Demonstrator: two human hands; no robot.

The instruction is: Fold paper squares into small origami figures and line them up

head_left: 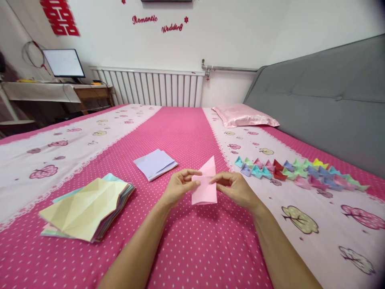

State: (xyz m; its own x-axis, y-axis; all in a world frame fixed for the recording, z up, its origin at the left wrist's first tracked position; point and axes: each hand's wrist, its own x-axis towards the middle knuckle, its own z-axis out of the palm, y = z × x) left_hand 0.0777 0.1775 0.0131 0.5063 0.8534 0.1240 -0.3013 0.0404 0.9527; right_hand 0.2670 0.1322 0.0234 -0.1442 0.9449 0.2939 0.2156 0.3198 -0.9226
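Observation:
A pink sheet of origami paper [204,192], partly folded with a pointed flap standing up at its top, is held just above the bed between both hands. My left hand [182,184] pinches its left edge between thumb and fingers. On the opposite edge, my right hand [234,186] grips it the same way. Beyond my left hand lies a small stack of lilac paper squares [155,163]. Further left is a thick pile of creased papers [87,206], pale yellow on top. Rows of small folded paper boats [297,172] in many colours stand to the right.
The bed is covered by a pink dotted sheet [183,132] with white printed bands. A pink satin pillow [245,115] lies near the grey headboard [325,92]. At the back stand a white radiator [150,86] and a desk with a monitor [63,63].

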